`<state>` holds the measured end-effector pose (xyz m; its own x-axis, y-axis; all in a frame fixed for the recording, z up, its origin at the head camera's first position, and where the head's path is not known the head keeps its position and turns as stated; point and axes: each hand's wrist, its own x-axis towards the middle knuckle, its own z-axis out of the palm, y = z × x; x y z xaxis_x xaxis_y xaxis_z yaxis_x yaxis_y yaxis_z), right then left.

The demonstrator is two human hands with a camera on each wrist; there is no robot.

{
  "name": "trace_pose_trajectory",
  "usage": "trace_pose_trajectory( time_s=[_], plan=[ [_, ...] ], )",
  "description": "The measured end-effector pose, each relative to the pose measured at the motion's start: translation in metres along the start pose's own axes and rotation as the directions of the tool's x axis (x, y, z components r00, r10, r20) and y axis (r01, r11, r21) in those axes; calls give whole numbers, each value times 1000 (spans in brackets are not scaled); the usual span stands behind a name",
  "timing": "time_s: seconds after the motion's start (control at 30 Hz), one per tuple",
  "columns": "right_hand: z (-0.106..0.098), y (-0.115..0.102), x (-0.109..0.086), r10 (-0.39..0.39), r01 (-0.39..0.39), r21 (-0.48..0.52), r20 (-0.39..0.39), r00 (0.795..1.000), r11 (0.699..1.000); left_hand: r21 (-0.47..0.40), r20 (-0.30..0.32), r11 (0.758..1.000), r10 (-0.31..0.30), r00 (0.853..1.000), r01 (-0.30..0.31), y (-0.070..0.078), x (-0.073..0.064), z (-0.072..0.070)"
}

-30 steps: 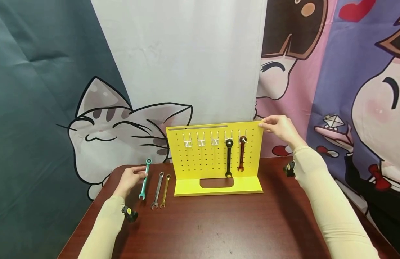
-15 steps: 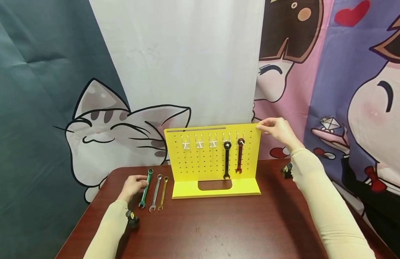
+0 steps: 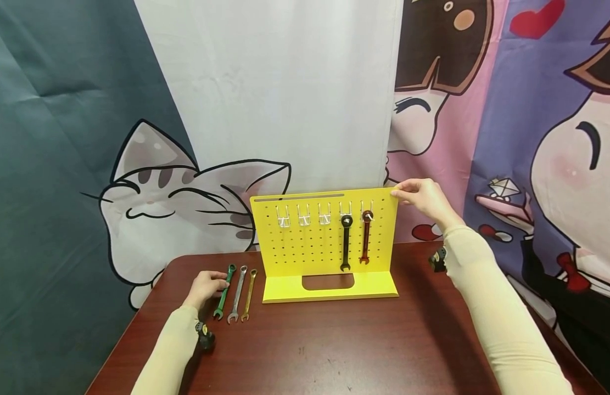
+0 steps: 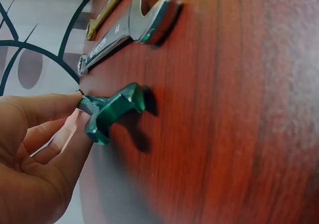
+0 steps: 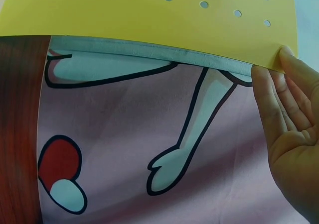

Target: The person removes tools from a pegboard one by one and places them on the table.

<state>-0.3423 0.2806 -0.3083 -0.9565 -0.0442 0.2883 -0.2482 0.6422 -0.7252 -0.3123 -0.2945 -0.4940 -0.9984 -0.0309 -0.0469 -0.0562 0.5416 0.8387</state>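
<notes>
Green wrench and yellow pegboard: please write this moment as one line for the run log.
left hand: pinches green wrench on table | right hand: holds yellow pegboard top corner | hung: black wrench, red wrench

Glossy wood-grain table (image 3: 334, 340) — metal wrenches (image 3: 237, 294)

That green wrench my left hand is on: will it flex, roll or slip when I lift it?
The green wrench looks like solid metal, so probably stiff. Its flat shank lies flush on the table, so rolling seems unlikely. The left hand pinches one side; the glossy finish might slip.
</notes>
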Motion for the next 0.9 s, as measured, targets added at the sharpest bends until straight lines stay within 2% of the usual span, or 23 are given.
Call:
trace_pose_trajectory(
  time_s=[0.17,0.53,0.9],
  plan=[
    [0,0,0,-5,5,-2,-2,1000,1000,1,-8,1000,-2,1000,2,1,1,1],
    [0,-1,-1,-1,1,2,1,1000,1000,71,-33,997,18,999,-16,4,1,5],
    [0,-3,-2,2,-2,-1,4,1000,1000,100,-71,995,-12,997,19,9,2,8]
  ],
)
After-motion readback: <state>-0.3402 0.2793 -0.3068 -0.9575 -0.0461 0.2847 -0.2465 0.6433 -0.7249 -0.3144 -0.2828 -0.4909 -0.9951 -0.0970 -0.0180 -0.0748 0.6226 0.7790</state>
